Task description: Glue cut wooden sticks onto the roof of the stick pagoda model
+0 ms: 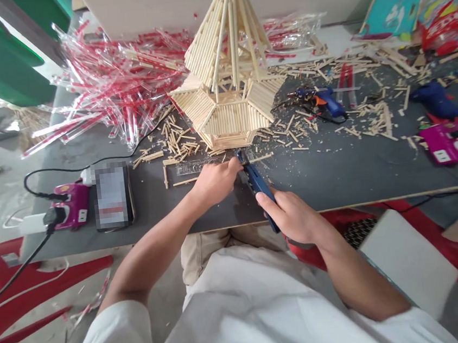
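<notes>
My right hand [293,214] is wrapped round a long blue hand cutter [258,182], whose head points away from me over the table. Close by its head, my left hand [218,181] has its fingers pinched together on a thin wooden stick [264,157], which sticks out to the right past the cutter. Just beyond both hands stands a model pavilion [235,117] built of pale sticks, with a tall pointed roof. A clear ruler [188,168] lies partly behind my left hand, beside loose cut sticks [176,139].
Clear-and-red plastic wrappers [121,84] are heaped at the back left. A phone [112,194] and a purple power socket [72,204] lie at the left. Blue glue guns [330,103] and another purple socket [449,143] are at the right, among stick scraps [374,118].
</notes>
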The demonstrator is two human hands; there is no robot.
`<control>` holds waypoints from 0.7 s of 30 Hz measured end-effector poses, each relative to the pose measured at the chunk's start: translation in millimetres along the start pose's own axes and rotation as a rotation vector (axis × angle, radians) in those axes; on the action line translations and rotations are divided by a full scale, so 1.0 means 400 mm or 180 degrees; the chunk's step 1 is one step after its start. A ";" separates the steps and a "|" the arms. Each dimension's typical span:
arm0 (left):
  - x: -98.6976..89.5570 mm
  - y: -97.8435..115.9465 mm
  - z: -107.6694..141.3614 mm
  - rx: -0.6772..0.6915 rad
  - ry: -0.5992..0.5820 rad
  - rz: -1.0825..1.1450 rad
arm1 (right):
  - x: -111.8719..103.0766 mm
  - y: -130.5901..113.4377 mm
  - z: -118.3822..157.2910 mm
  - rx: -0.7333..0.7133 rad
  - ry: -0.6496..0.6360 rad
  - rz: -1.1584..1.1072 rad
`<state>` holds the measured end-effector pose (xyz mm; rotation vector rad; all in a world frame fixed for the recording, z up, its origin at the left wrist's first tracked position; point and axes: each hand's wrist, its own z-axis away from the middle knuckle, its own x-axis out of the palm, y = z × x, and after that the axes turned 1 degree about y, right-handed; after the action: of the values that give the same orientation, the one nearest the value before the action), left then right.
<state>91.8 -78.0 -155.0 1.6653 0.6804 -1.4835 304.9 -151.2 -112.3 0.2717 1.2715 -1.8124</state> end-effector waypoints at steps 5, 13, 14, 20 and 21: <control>-0.017 0.041 0.015 0.0142 -0.0437 -0.0235 | -0.020 0.030 0.028 0.0044 -0.0261 -0.0168; -0.053 0.053 0.043 0.0227 -0.0772 -0.0262 | -0.030 0.016 0.042 -0.0059 -0.0456 0.0104; -0.059 0.053 0.047 0.0245 -0.0819 -0.0207 | -0.029 0.014 0.046 -0.0084 -0.0479 0.0102; -0.088 0.048 0.079 0.0293 -0.1059 -0.0020 | -0.027 0.019 0.063 0.0060 -0.0468 0.0161; -0.089 0.045 0.088 0.0279 -0.1109 -0.0058 | -0.031 0.020 0.064 0.0045 -0.0493 0.0193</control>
<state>80.9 -113.1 -116.5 1.4145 0.4454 -1.7817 325.6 -166.8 -98.7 0.1721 1.1313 -1.7559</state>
